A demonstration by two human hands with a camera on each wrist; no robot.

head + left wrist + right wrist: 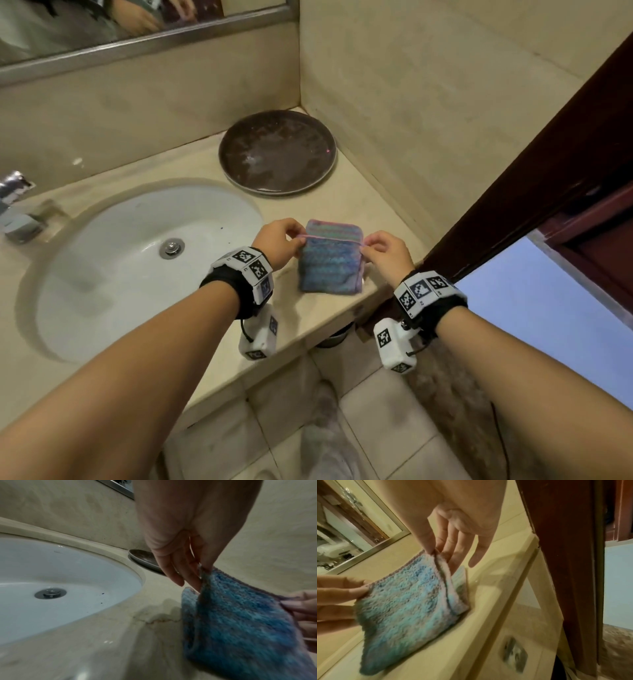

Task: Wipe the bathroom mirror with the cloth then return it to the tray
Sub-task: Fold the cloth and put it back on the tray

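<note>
Thumb and forefinger of the left hand (279, 240) pinch one upper corner of a fluffy blue-and-pink striped microfibre cloth (329, 262), while the right hand (387, 255) pinches the opposite corner, its remaining fingers (462, 545) hanging loose and nearly straight in the right wrist view. The cloth, at the centre of the head view, is folded over, its top layer lifted by the pinched edge and its lower part resting on the beige stone vanity counter (191, 161) near the front edge. Above it in the frame, well apart from the cloth, a round dark brown tray (277, 152) with pale smears sits in the counter's back corner against the cream walls. Left of centre lies an oval white undermount sink (137, 260) with a chrome drain stopper (172, 247); a chrome tap (17, 212) shows at the far left edge. The steel-framed bathroom mirror (102, 31) fills the upper left. A dark red-brown wooden door frame (534, 178) runs diagonally down the right side.
</note>
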